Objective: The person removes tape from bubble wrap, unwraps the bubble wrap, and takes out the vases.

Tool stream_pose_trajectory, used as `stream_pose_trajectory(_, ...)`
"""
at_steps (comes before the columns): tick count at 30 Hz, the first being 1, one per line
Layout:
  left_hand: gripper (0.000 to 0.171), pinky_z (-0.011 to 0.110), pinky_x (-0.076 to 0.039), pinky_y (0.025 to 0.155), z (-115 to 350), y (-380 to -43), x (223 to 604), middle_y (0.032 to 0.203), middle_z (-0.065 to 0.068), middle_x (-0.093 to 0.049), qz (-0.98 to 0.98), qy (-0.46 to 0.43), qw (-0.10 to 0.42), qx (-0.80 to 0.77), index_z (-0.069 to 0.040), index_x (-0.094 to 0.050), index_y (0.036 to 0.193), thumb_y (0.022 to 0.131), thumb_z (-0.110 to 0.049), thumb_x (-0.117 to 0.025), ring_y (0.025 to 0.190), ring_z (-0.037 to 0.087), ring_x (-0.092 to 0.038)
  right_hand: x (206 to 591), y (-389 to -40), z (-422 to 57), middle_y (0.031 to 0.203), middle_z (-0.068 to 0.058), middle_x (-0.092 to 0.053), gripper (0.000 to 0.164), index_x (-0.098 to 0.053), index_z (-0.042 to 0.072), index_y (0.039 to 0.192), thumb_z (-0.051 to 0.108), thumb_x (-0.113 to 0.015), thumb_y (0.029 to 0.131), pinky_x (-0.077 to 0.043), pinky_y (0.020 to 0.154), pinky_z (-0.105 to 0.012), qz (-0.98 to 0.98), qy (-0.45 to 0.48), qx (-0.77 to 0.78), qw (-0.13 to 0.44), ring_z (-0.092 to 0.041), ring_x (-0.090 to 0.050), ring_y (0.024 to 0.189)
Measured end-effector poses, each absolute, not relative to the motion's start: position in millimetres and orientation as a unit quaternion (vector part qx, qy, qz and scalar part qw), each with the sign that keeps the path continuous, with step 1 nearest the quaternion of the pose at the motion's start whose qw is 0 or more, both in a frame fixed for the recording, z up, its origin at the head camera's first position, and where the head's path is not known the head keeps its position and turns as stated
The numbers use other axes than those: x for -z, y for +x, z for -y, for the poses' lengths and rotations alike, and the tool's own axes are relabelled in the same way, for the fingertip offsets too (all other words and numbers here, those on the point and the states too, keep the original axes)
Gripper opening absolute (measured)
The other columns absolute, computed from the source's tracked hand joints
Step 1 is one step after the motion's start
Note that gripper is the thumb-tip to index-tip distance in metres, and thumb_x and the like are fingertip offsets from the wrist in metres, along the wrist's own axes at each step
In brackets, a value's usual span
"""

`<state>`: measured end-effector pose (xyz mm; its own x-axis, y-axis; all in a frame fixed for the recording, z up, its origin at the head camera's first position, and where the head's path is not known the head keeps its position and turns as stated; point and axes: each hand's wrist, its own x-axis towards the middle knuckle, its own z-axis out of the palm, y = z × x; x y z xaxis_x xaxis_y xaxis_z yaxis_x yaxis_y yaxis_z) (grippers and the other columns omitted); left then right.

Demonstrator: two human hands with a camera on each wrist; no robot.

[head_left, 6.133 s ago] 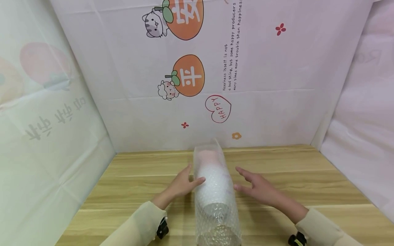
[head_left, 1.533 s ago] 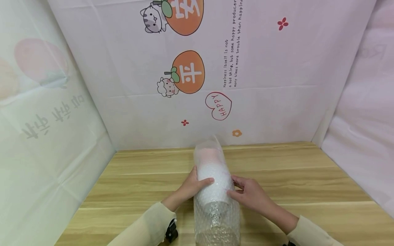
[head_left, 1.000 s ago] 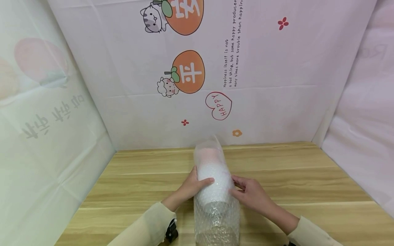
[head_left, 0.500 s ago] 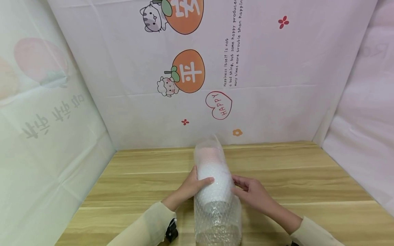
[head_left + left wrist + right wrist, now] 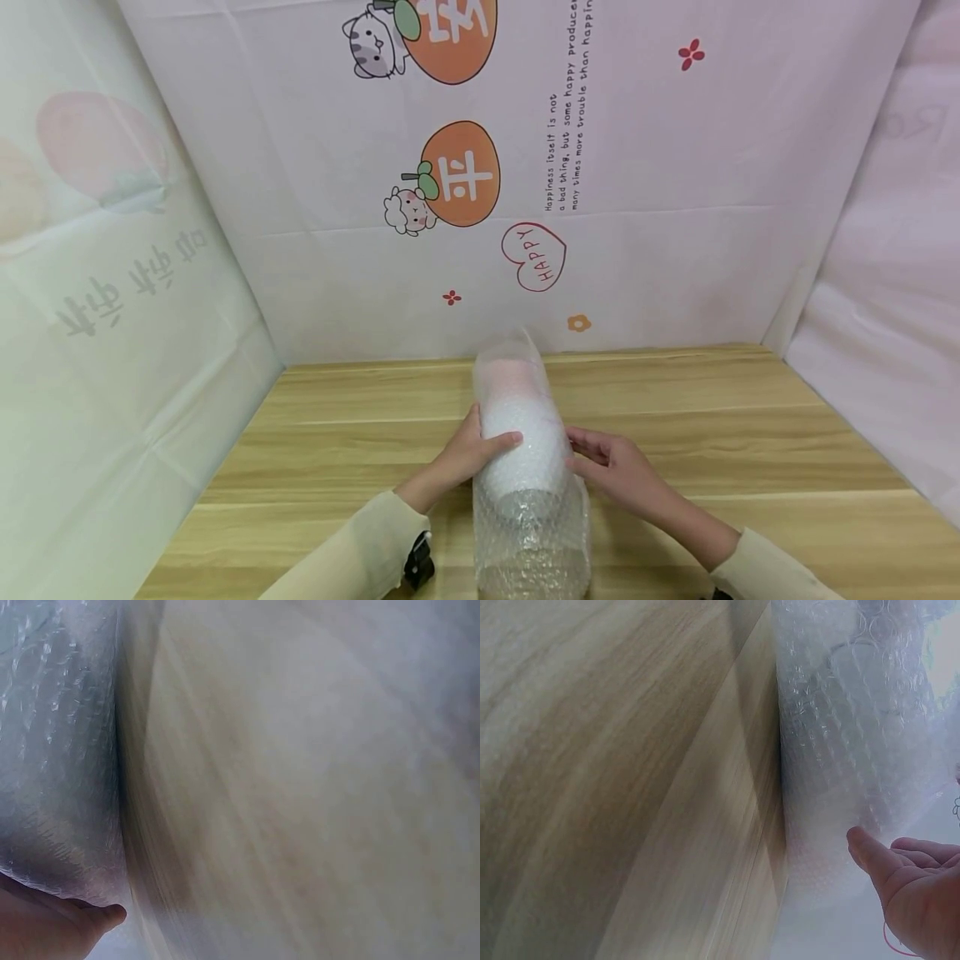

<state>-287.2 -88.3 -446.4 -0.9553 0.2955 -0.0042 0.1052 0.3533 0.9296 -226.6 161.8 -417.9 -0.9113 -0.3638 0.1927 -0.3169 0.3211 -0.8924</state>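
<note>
A long roll of clear bubble wrap (image 5: 531, 533) lies on the wooden table, pointing away from me. Inside it a white, cylinder-like content shows through, pinkish toward the far end; its kind is hidden. My left hand (image 5: 463, 454) grips the roll from the left, thumb across the top, fingers hidden down the side. At the right side my right hand (image 5: 618, 471) holds the wrap's loose edge between thumb and bent fingers. In the right wrist view, the right thumb (image 5: 870, 851) meets the bubble wrap (image 5: 840, 735).
The wood-grain table (image 5: 352, 425) extends to both sides of the roll. A white printed cloth (image 5: 637, 275) hangs behind, close to the roll's far end. More cloth walls (image 5: 150, 400) stand at left and right.
Over six seconds both hands came in onto the roll. During the last second my right hand shifted slightly right, and the wrap's lower right edge spread outward. The left hand stayed put.
</note>
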Motion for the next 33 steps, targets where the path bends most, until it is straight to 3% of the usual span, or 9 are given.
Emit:
stream_pose_trajectory(18, 0.115, 0.054, -0.026, 0.109, 89, -288, 449, 0.156, 0.028, -0.012, -0.817, 0.127, 0.084, -0.556, 0.007, 0.0, 0.152, 0.083, -0.054, -0.068, 0.14, 0.04, -0.021, 401, -230, -161, 0.131, -0.029, -0.053, 0.051, -0.047, -0.013, 0.135, 0.02, -0.058, 0.098, -0.048, 0.093, -0.045, -0.837, -0.172, 0.519, 0.002, -0.04, -0.052, 0.121)
stream_pose_trajectory(33, 0.108, 0.055, -0.036, 0.102, 88, -288, 450, 0.152, 0.027, -0.023, -0.805, 0.133, 0.085, -0.572, 0.003, -0.003, 0.153, 0.085, -0.05, -0.068, 0.133, 0.039, -0.033, 399, -251, -154, 0.135, -0.025, -0.052, 0.057, -0.048, -0.008, 0.137, 0.032, -0.058, 0.098, -0.043, 0.098, -0.049, -0.857, -0.121, 0.5, 0.022, -0.038, -0.05, 0.124)
